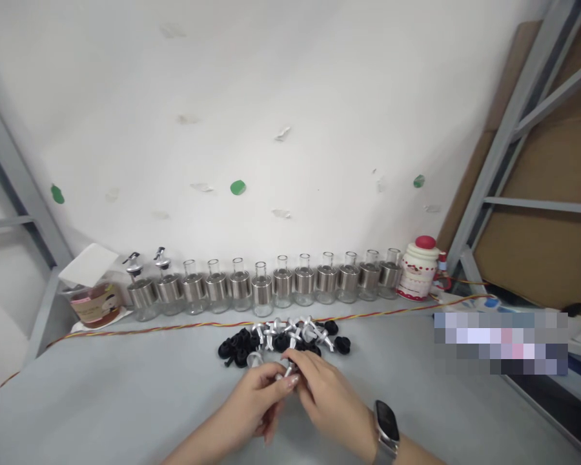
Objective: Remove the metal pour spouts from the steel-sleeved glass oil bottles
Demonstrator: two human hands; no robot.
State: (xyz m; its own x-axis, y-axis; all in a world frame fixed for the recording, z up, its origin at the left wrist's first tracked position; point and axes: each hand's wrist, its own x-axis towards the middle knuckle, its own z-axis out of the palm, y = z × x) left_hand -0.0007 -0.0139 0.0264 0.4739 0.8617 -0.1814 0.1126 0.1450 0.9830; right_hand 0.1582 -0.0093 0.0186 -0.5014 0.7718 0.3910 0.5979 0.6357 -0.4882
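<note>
At the left is a brown tub (97,309), then a row of glass bottles (239,283), the first two with spouts (134,263). A twisted cord (174,325) and a heap of black and silver parts (281,341) lie before them. The left hand (252,402) pinches a silver piece (288,371); the right hand (332,402) meets it, its grip I cannot tell. Rightward stands a white jar (417,271).

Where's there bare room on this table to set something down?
Left: the table, between the left hand and the twisted wire. Right: beside the black stoppers and silver spouts, in front of the white jar. Crowded: the middle, with those parts, the left hand and the right hand, and the back, lined with glass bottles.
</note>
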